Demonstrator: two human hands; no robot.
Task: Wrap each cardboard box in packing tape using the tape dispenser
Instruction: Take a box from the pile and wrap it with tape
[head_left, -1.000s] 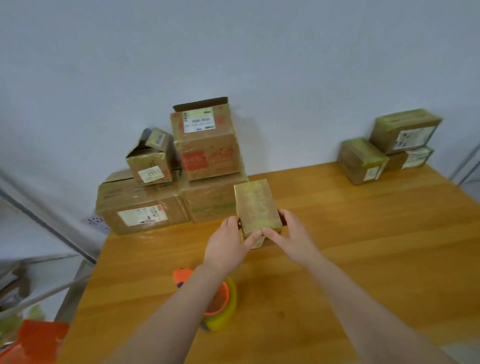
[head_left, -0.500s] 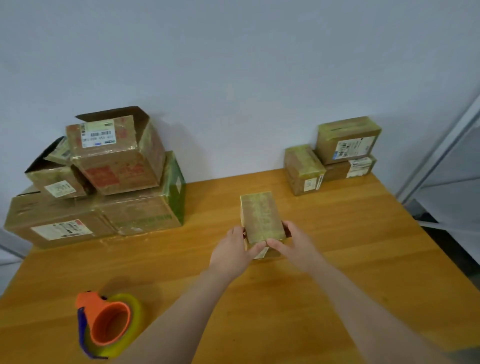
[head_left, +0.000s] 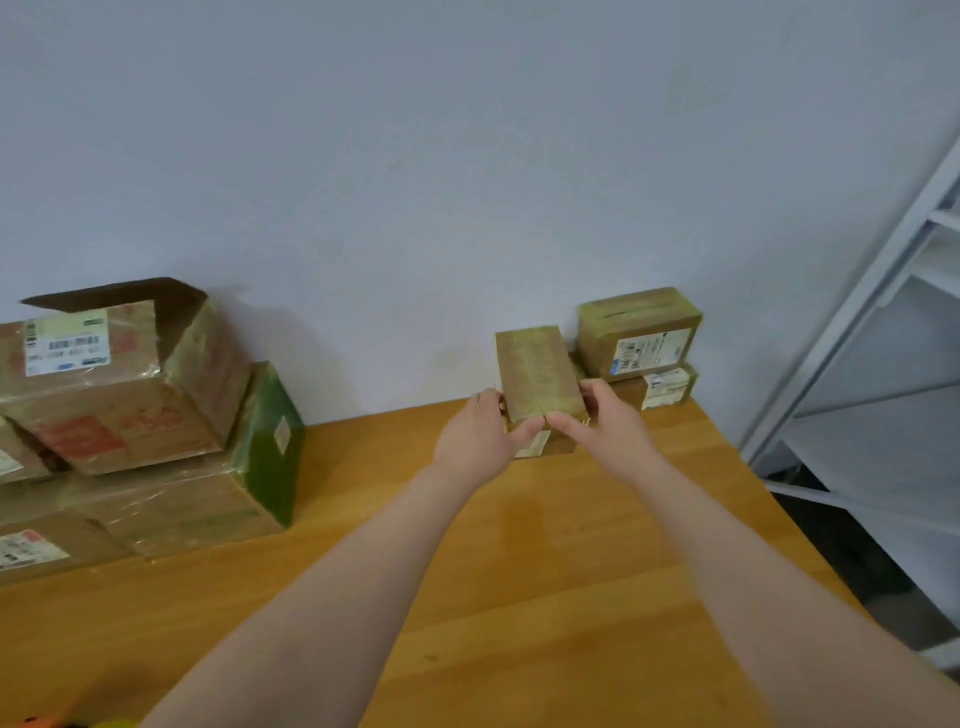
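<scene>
My left hand (head_left: 475, 436) and right hand (head_left: 610, 428) grip the near end of a tape-wrapped box (head_left: 535, 371), raised over the worktop (head_left: 545, 571) just beside the wrapped stack (head_left: 639, 338) at back right. Wrapping looks done; next comes a square set-down alongside it.

We see soft, even, rather dim light, with a cool bluish cast on the wall (head_left: 467, 156). The stacked boxes (head_left: 130, 395) at left throw a faint shadow rightward onto it, and their tape wrap shows pale glints. A dull sheen lies on the table (head_left: 524, 525). Fine detail is soft: labels are unreadable, and the small box (head_left: 537, 374) looks smeared. The shelf frame (head_left: 862, 283) leans with wide-angle distortion at the right edge.
</scene>
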